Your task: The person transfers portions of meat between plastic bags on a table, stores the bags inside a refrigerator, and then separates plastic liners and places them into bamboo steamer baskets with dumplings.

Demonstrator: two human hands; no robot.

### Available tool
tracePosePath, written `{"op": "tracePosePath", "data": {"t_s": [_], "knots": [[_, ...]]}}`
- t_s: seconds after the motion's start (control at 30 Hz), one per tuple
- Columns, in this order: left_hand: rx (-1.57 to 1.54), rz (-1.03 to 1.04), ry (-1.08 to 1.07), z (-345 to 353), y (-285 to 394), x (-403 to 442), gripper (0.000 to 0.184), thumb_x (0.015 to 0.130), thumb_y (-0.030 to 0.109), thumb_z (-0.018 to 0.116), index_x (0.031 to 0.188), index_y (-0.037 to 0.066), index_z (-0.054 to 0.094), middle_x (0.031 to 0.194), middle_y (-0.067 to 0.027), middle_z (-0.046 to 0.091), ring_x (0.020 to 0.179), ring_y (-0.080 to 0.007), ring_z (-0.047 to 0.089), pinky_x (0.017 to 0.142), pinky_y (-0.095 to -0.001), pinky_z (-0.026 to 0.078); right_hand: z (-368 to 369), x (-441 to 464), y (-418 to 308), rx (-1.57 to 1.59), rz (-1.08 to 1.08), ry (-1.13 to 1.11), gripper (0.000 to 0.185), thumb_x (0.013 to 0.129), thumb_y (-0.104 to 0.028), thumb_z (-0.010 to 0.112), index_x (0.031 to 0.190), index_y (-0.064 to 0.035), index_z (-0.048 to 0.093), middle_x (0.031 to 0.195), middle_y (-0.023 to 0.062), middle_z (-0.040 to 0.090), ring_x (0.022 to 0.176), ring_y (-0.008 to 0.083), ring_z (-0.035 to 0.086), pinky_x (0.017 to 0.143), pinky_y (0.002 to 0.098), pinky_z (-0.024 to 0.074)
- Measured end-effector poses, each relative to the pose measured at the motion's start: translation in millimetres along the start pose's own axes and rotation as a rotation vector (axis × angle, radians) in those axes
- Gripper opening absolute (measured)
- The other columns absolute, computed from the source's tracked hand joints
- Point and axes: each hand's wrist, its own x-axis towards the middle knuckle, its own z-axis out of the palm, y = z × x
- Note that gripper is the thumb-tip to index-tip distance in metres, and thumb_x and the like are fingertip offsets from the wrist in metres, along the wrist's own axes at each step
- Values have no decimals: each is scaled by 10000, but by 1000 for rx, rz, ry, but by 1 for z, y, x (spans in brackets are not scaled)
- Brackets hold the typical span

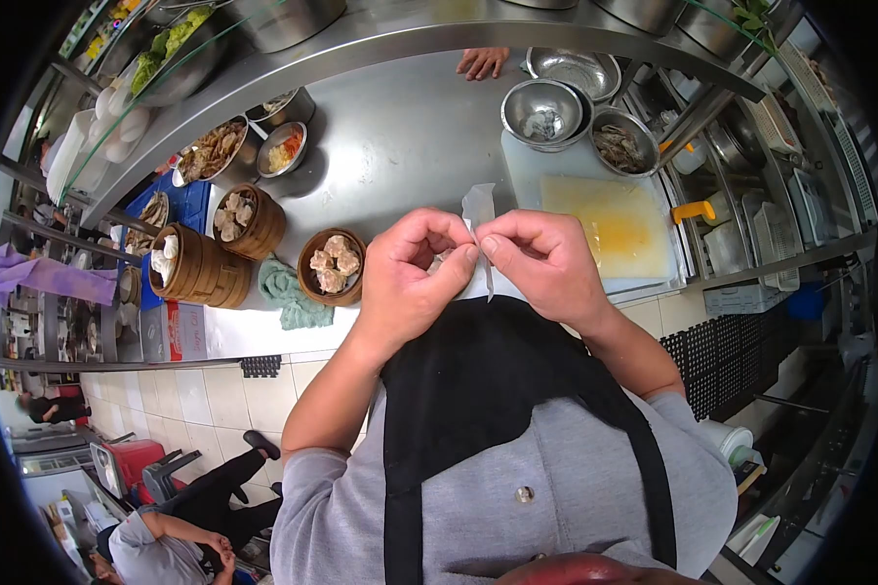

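In front of my apron, my left hand (415,278) and my right hand (544,261) meet, thumbs and index fingers pinched together. Between them they hold a thin, whitish, translucent sheet (479,203); one end stands up above the fingers and a strip hangs below. I cannot tell whether it is dough or plastic. Left of my left hand is a small bamboo steamer (308,281) holding several open-topped dumplings (335,261). To the right of my right hand lies a white cutting board (654,210) with a yellowish wet patch.
Taller bamboo steamers (203,277) stand left, beside a green cloth (298,295). Bowls of fillings (283,149) sit behind them. Metal bowls (542,112) and a bowl of shrimp (622,141) are back right. Another person's hand (483,62) rests on the far counter. An overhead shelf (410,51) crosses above.
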Motion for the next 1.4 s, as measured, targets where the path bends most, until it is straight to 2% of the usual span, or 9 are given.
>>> {"op": "tracePosePath", "data": {"t_s": [0.47, 0.93, 1.1, 1.4], "knots": [[6, -69, -6, 0, 3, 2, 109, 888, -27, 651, 982, -13, 600, 911, -20, 635, 823, -63, 595, 737, -214, 483, -2, 0, -5, -44, 17, 2, 144, 911, -93, 612, 906, 34, 679, 797, 30, 678, 773, 59, 581, 687, 250, 479], [-7, -47, -1, -1, 1, 4, 128, 876, -46, 641, 997, -27, 601, 933, -35, 647, 852, -77, 611, 762, -224, 504, 3, 0, -5, -175, -97, 58, 100, 906, -72, 615, 923, 9, 671, 808, 69, 688, 770, 91, 627, 672, 270, 503], [24, -53, 22, 0, 2, 4, 109, 875, -38, 643, 975, -18, 607, 893, -20, 644, 818, -65, 605, 726, -219, 499, 4, 0, -3, -206, -144, 72, 91, 902, -64, 617, 922, 5, 673, 803, 79, 689, 757, 102, 637, 672, 273, 506], [72, -77, -6, 1, 4, 3, 81, 877, -44, 612, 947, -5, 600, 923, -8, 618, 831, -59, 578, 760, -218, 461, 4, -3, -7, -223, -128, 69, 88, 902, -65, 622, 928, 0, 675, 805, 81, 693, 744, 114, 644, 672, 280, 511]]}}
